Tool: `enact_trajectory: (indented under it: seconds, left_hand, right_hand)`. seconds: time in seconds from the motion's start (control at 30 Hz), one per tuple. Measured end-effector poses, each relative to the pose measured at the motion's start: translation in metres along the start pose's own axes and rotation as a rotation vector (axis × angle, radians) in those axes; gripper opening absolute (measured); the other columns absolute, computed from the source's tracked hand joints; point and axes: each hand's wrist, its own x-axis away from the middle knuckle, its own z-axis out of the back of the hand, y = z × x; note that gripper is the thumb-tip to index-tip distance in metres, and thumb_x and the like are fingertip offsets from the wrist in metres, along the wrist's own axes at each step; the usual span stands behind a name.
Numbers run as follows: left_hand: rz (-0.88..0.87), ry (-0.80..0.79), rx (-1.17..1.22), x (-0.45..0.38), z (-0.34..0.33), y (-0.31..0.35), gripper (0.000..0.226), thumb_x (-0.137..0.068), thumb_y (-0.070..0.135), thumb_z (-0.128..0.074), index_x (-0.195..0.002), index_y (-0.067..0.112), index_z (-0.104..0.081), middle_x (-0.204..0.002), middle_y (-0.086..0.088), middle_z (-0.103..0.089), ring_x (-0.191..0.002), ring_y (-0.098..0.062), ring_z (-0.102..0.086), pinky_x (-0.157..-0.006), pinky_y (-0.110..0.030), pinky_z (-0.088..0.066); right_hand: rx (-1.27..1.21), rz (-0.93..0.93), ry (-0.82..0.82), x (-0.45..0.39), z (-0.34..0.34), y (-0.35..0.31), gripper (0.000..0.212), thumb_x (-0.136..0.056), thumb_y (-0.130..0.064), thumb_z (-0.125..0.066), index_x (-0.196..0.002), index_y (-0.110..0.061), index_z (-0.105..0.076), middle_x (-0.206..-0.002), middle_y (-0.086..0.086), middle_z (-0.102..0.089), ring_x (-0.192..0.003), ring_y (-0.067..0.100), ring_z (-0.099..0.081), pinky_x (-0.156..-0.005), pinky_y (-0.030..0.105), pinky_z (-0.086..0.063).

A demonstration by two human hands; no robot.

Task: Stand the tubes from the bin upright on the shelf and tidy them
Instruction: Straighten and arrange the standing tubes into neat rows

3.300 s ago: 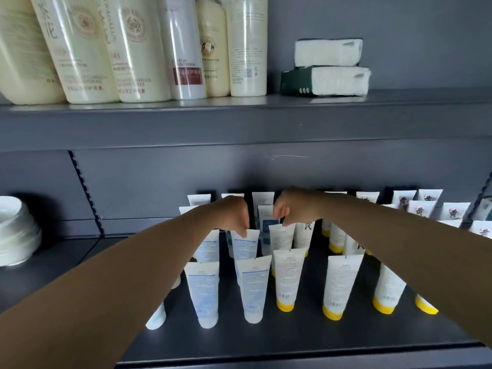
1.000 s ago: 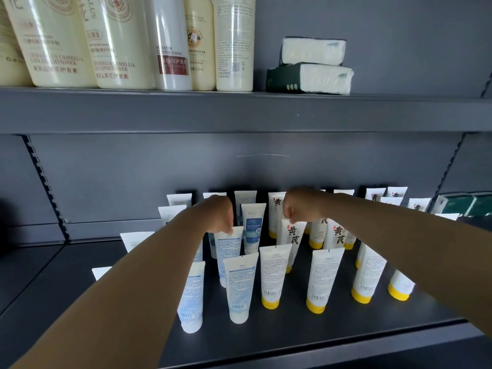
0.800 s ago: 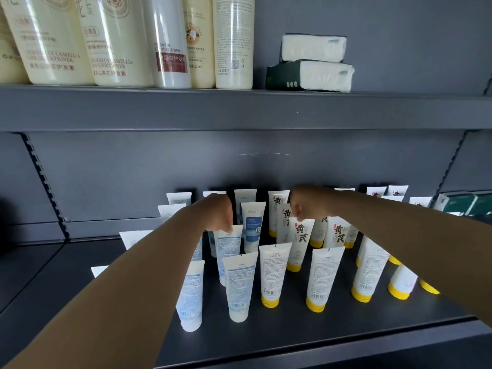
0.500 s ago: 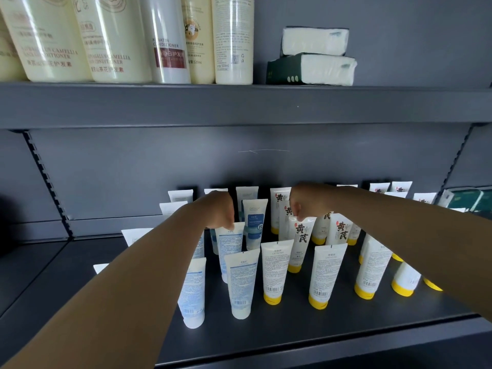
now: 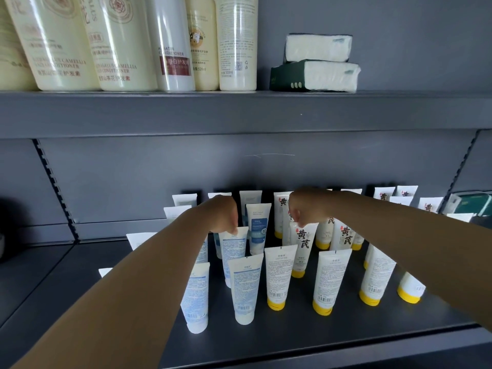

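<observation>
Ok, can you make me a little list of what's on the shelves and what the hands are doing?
left hand: fingers pinching the top edge of a white tube with blue print
right hand: fingers pinching the top edge of a white tube with a yellow cap and black characters
lower grey metal shelf: many plastic tubes standing cap-down, blue-print ones left, yellow-capped ones right
upper grey shelf: tall cream bottles, two stacked tissue packs

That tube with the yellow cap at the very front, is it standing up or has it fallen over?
Standing up. The yellow-capped tube rests cap-down on the shelf, flat crimped end on top, leaning only slightly.
</observation>
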Motion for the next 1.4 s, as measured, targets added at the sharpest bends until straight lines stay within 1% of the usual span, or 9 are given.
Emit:
enact_trajectory:
  seconds: [0.4,0.53,0.7,0.83,0.93,1.1,1.2,1.27,1.4]
  left_hand:
    - [0.103,0.083,0.072,0.003,0.001,0.003,0.024,-0.081,0.017,-0.070,-0.101,0.002,-0.070,-0.097,-0.010,-0.071,-0.091,-0.025,-0.066,-0.083,-0.031,-0.053]
    - [0.117,0.038,0.062,0.000,0.003,0.011,0.015,-0.082,0.017,-0.068,-0.079,0.002,-0.068,-0.064,-0.005,-0.060,-0.062,-0.017,-0.055,-0.062,-0.024,-0.044]
    - [0.121,-0.031,0.089,-0.005,0.007,0.015,0.022,-0.083,0.018,-0.067,-0.064,0.008,-0.061,-0.066,-0.004,-0.066,-0.047,-0.007,-0.050,-0.052,-0.016,-0.041]
    - [0.105,-0.097,0.088,-0.005,0.015,0.013,0.022,-0.087,0.018,-0.065,-0.093,-0.002,-0.070,-0.085,-0.011,-0.072,-0.062,-0.013,-0.066,-0.062,-0.019,-0.047]
    - [0.078,-0.091,0.104,-0.003,0.019,0.010,0.019,-0.088,0.009,-0.060,-0.096,-0.006,-0.069,-0.097,-0.016,-0.072,-0.081,-0.022,-0.070,-0.075,-0.026,-0.052]
    - [-0.060,0.076,0.046,0.004,0.017,0.005,0.037,-0.083,-0.010,-0.052,-0.111,0.008,-0.068,-0.114,-0.006,-0.068,-0.100,-0.019,-0.063,-0.077,-0.018,-0.043]
    - [-0.123,0.094,-0.033,0.007,0.013,0.005,0.042,-0.083,-0.009,-0.051,-0.112,0.015,-0.068,-0.117,-0.001,-0.066,-0.098,-0.016,-0.062,-0.075,-0.018,-0.041]
    - [-0.152,0.091,-0.094,0.006,0.012,0.006,0.040,-0.084,-0.007,-0.052,-0.111,0.017,-0.070,-0.117,0.000,-0.066,-0.096,-0.016,-0.062,-0.074,-0.018,-0.040]
    - [-0.187,0.089,-0.126,0.003,0.010,0.002,0.034,-0.084,-0.002,-0.059,-0.108,0.019,-0.072,-0.120,0.001,-0.064,-0.097,-0.016,-0.062,-0.076,-0.018,-0.041]
  right_hand:
    - [-0.005,-0.007,-0.007,0.003,0.002,-0.005,0.004,-0.080,-0.010,-0.071,-0.082,-0.010,-0.067,-0.070,-0.003,-0.057,-0.072,0.016,-0.056,-0.065,0.023,-0.047]
    - [0.017,-0.007,-0.017,0.003,0.003,-0.001,0.027,-0.079,-0.011,-0.071,-0.058,-0.017,-0.055,-0.063,-0.004,-0.056,-0.069,0.016,-0.058,-0.073,0.030,-0.053]
    - [0.014,-0.013,-0.021,0.007,0.005,-0.001,0.019,-0.080,-0.012,-0.070,-0.065,-0.013,-0.059,-0.068,-0.003,-0.057,-0.069,0.015,-0.056,-0.074,0.029,-0.052]
    - [0.012,0.005,-0.028,0.007,0.006,-0.001,0.006,-0.081,-0.013,-0.070,-0.082,-0.008,-0.069,-0.075,0.001,-0.062,-0.073,0.016,-0.059,-0.073,0.028,-0.051]
    - [0.021,0.013,-0.027,0.006,0.005,-0.001,0.006,-0.081,-0.014,-0.070,-0.082,-0.008,-0.069,-0.075,0.000,-0.062,-0.073,0.016,-0.058,-0.074,0.028,-0.051]
    - [0.022,0.001,-0.025,0.006,0.005,-0.002,0.011,-0.081,-0.014,-0.070,-0.087,-0.005,-0.070,-0.080,0.003,-0.067,-0.075,0.017,-0.061,-0.076,0.029,-0.054]
    - [0.026,0.009,-0.032,0.005,0.005,-0.004,0.009,-0.081,-0.014,-0.069,-0.087,-0.006,-0.070,-0.079,0.003,-0.065,-0.073,0.016,-0.060,-0.075,0.028,-0.053]
    - [0.032,0.001,-0.041,0.005,0.006,-0.005,0.006,-0.081,-0.014,-0.070,-0.079,-0.009,-0.069,-0.076,0.002,-0.065,-0.070,0.015,-0.060,-0.073,0.027,-0.053]
    - [0.024,-0.010,-0.047,0.004,0.007,-0.004,0.029,-0.081,-0.013,-0.070,-0.057,-0.018,-0.054,-0.060,-0.006,-0.053,-0.056,0.008,-0.049,-0.060,0.021,-0.045]
